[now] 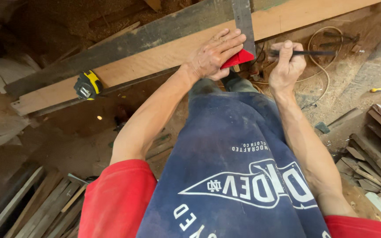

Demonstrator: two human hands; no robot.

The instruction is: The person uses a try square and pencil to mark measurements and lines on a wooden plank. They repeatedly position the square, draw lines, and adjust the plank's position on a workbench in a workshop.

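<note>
A tape measure (87, 84) lies on the long board (155, 61) at the left. The left hand (214, 55) lies flat, fingers spread, pressing a square (242, 39) onto the board – its red handle is half hidden beneath the palm. The right hand (286, 66), fist curled, pinches a pencil (305, 53) just beside the blade – the tip is hard to make out.

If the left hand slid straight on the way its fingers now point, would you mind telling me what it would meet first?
The left hand lies flat on the plank, fingers pointing at the metal blade of the try square. The fingertips look to be already at its edge, so it would likely meet that blade first.
</note>
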